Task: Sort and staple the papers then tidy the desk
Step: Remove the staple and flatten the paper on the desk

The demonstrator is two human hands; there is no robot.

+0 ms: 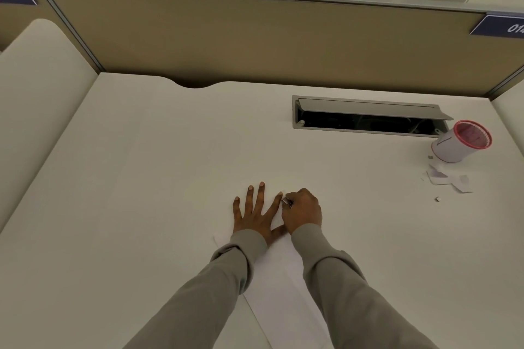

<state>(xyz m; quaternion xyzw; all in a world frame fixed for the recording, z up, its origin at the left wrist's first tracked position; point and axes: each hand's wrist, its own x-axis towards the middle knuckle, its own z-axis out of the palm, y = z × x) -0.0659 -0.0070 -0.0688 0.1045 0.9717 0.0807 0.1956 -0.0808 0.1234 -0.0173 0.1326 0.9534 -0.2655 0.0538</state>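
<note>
White papers (279, 286) lie on the white desk (141, 178), running from between my forearms up under both hands; their far edge is hard to tell from the desk. My left hand (255, 212) presses flat on them with fingers spread and straight. Just to its right, my right hand (302, 212) is curled around a small silver metal object (287, 202), likely a stapler, at the papers' upper right area beside my left index fingertip. Most of that object is hidden in the fist.
A white cup with a red rim (459, 144) stands at the right. Torn paper scraps (448, 178) and a tiny metal bit (437, 199) lie in front of it. An open grey cable tray (368, 117) is set into the desk. A tan partition (255, 37) backs the desk.
</note>
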